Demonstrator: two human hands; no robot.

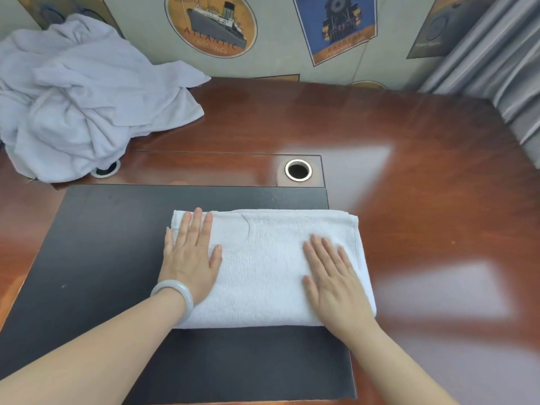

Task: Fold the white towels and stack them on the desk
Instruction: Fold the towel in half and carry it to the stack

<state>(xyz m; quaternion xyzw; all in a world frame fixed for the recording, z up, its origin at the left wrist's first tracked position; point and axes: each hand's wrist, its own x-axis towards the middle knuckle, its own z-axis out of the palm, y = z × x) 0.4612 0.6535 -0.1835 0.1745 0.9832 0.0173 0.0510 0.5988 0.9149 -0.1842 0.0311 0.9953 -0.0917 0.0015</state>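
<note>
A folded white towel (263, 267) lies flat in a rectangle on the black desk mat (96, 252). My left hand (190, 255) presses flat on the towel's left end, fingers straight, a pale bangle on the wrist. My right hand (333, 279) lies flat on the towel's right part, fingers spread and straight. A crumpled heap of white towels (79, 95) sits at the desk's far left corner, against the wall.
The reddish wooden desk (423, 185) stretches to the right of the mat. A metal-rimmed cable hole (298, 170) lies behind the towel; another (105, 169) is half under the heap. A grey curtain (496, 68) hangs at the far right, with a poster-covered wall behind.
</note>
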